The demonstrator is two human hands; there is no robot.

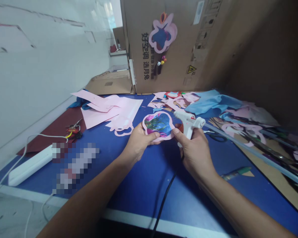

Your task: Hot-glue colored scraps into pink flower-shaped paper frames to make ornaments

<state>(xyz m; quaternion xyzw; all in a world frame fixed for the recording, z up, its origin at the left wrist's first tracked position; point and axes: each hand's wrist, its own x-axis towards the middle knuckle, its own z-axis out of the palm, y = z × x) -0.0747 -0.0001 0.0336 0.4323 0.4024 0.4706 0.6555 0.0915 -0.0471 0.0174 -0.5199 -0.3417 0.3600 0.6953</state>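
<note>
My left hand [139,142] grips a flower-shaped cutout [159,125] with a pale pink border and a shiny blue, green and magenta middle. Its thumb lies over the lower edge. In my right hand [196,148] is a white hot glue gun [188,122], with a clear glue stick [221,133] reaching out of its back toward the right. The right thumb touches or nearly touches the cutout's right edge. A black cord [167,191] runs down from the gun over the front of the blue table [139,185].
A large cardboard box [178,72] stands behind, with a similar flower ornament [162,34] hanging on it. Pink paper sheets [109,109] lie at left, near keys [74,129] and a white bar [32,165]. Blue cloth [213,102], scraps, scissors [217,137] and a cutter [235,172] lie right.
</note>
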